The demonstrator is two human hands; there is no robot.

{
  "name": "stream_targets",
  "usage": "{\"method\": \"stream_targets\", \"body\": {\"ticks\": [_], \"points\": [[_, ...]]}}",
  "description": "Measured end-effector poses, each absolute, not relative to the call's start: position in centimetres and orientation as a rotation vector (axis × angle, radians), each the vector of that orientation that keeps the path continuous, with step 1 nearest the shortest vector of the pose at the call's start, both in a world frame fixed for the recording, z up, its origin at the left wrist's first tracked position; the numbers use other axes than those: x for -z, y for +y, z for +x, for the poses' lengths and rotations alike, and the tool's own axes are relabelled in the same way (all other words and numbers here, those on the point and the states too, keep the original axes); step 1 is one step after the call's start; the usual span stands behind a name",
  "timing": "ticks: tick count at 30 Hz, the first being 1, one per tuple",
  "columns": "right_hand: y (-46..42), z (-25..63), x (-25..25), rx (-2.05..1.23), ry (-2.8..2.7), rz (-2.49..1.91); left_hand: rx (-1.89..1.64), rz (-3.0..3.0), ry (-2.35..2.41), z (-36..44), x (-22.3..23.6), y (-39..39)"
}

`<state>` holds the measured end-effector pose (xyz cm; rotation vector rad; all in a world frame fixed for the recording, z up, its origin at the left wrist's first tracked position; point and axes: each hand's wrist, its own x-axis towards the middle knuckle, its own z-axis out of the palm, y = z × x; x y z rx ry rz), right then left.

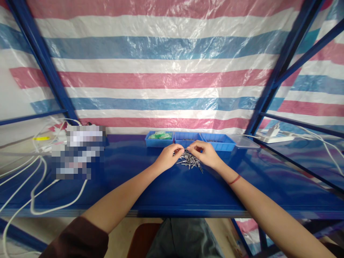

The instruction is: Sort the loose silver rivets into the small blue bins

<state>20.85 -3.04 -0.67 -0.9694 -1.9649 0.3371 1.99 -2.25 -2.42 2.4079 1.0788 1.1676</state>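
Over a loose pile of small, thin metal rods [192, 161] on the blue table, my two hands meet with their fingertips nearly touching. My left hand [170, 156] is closed in a pinch at the pile's left edge. Thumb and forefinger of my right hand [205, 153] are also pinched together, just above the rods. Whatever sits between the fingertips is too small and too covered to name. Directly behind the hands stand a blue bin with green and white packets [160, 135], a middle blue bin [185, 134] with some metal pieces, and a right blue bin [224, 144] with a few small pieces.
A clear plastic lid [245, 141] lies right of the bins. White power strips [275, 135] and cables stand at the right, and more white cables [44, 172] loop over the left side beside a blurred-out patch. Blue frame posts and a striped sheet [166, 80] enclose the table [161, 193].
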Motion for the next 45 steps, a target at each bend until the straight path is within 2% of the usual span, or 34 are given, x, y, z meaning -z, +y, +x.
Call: {"method": "stream_targets", "body": {"ticks": [5, 9, 14, 20, 27, 37, 45], "points": [[-1.8, 23.3, -0.3, 0.015, -1.734, -1.111, -0.983, 2.544, 1.149, 1.7, 2.7, -2.4], [-0.3, 27.0, -0.3, 0.282, -1.548, -1.385, -0.787, 2.683, 1.166, 1.7, 2.4, -2.9], [1.0, 29.2, 0.7, 0.389, -1.494, -1.592, -0.678, 2.752, 1.199, 1.8, 2.7, -3.0], [0.4, 26.6, 0.5, 0.224, -1.737, -1.364, -0.635, 2.755, 1.272, 1.9, 2.9, -2.9], [-1.5, 22.7, 0.8, -0.159, -2.146, -1.091, -0.645, 2.769, 1.273, 1.8, 2.8, -3.0], [-2.3, 20.9, 1.7, -0.418, -2.224, -0.901, -1.166, 2.325, 1.067, 2.4, 2.3, -2.8], [-2.4, 20.6, 1.5, -0.463, -2.089, -0.932, -1.286, 1.998, 1.002, 2.5, 2.9, -2.1]]}}
